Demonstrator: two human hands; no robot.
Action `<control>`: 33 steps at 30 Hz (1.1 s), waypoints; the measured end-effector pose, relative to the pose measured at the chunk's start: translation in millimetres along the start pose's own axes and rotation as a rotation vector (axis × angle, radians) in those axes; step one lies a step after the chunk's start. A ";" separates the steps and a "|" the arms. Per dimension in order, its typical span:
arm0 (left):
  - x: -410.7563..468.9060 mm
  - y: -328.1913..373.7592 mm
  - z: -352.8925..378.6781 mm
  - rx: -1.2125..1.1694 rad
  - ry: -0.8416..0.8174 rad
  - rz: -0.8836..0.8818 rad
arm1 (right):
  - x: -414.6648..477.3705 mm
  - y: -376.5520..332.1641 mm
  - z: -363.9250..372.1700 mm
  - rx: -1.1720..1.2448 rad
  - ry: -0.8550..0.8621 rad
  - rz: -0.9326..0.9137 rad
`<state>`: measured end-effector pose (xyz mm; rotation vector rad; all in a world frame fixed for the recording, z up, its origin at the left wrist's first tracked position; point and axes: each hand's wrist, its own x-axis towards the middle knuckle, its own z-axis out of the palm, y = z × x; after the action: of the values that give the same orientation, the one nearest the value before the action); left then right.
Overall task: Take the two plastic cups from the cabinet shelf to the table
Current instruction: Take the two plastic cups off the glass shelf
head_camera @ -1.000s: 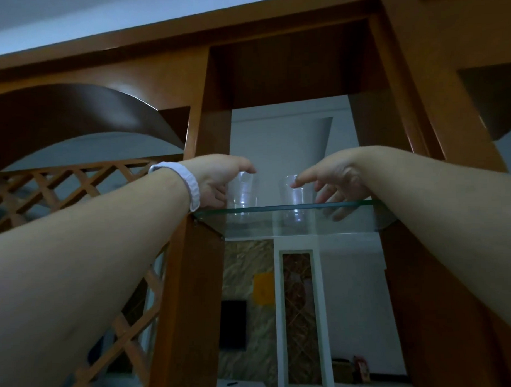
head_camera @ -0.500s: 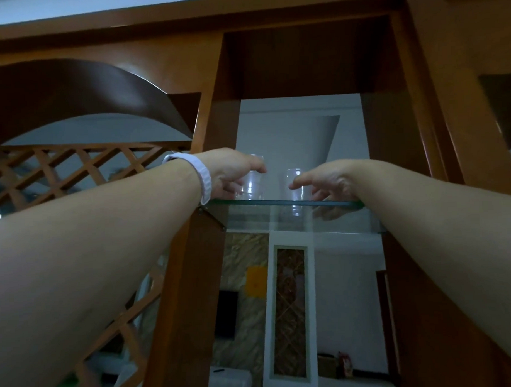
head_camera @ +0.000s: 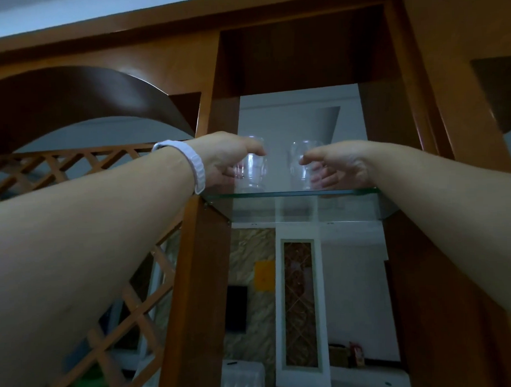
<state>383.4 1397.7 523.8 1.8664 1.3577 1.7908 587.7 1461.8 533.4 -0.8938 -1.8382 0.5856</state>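
Near the frame's middle, two clear cups stand upright on the glass shelf [head_camera: 292, 193]; the left hand [head_camera: 227, 159] wraps the left cup [head_camera: 252, 171]; the right hand [head_camera: 338, 165] wraps the right cup [head_camera: 301, 168]; both lift straight up.

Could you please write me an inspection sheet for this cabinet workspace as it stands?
Surface: glass shelf set in a wooden cabinet, seen from below.
Job's things: left cup and right cup, both clear, upright on the shelf, apart from each other.
Clutter: nothing seen on the shelf besides the cups.
Hands: left hand curled around the left cup; right hand curled around the right cup; white wristband on the left wrist.
Cables: nothing seen.
Surroundings: wooden lattice at left; a room with a white door beyond; table not in view.
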 end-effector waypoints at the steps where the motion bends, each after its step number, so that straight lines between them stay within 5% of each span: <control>1: -2.3 1.3 -1.1 -0.001 -0.001 0.011 | -5.2 -1.4 -2.7 0.036 -0.010 -0.004; 20: -132.1 -2.3 -2.5 -0.026 -0.109 -0.010 | -114.2 52.2 -14.4 0.249 -0.156 -0.143; 33: -245.1 -73.6 0.9 -0.017 0.092 -0.108 | -187.0 135.0 50.7 0.442 -0.377 -0.035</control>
<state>392.3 1261.7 307.1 1.6877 1.4408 1.8484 633.0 1396.9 310.9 -0.4742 -1.9340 1.1465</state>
